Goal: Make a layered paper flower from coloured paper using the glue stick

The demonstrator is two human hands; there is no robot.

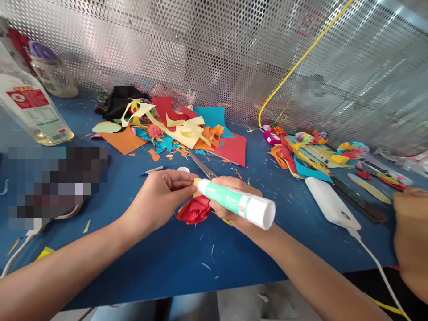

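Note:
My left hand [160, 191] pinches a small piece of yellow paper [196, 187] between thumb and fingertips. Wrapped round a green and white glue stick [230, 198] is my right hand [234, 189], and the tip end of the stick meets the yellow paper. Just below the two hands a red paper flower [194, 211] with some orange at its side lies on the blue table. Scissors [202, 166] lie behind my right hand, their handles hidden by it. A white cap [183, 170] sits behind my left hand, beside a pen [152, 170].
Coloured paper scraps [187, 129] are heaped at the back. To the right are paper flowers [351, 151], a white power bank [331, 207] with a cable, and another person's arm [411, 236]. A bottle [36, 107] and a jar [53, 73] stand at left by the metal mesh [214, 53].

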